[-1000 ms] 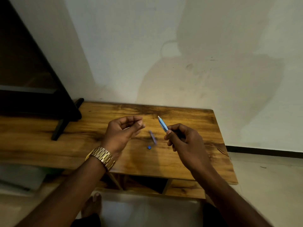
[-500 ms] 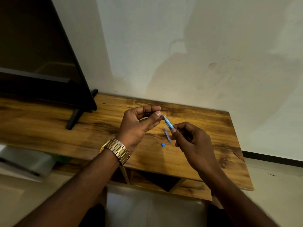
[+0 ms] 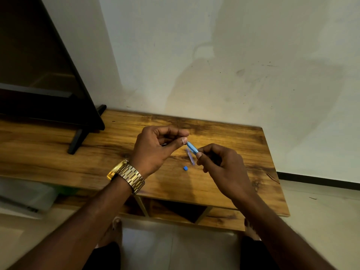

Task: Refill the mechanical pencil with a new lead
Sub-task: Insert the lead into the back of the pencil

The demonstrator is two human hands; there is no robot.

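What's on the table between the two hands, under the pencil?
In the head view, a lead case and a small blue cap lie on the table between the left hand and right hand.

No legible text, no labels, no brands, no numbers anywhere in view

Both hands raised close together — left hand (image 3: 153, 147) pinching thumb to forefinger, right hand (image 3: 222, 168) curled in a closed grip.

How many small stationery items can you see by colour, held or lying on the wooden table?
Blue: 2, the blue mechanical pencil held in the right hand, and the small blue cap.
Translucent purple: 1, the slim lead tube.
Total: 3
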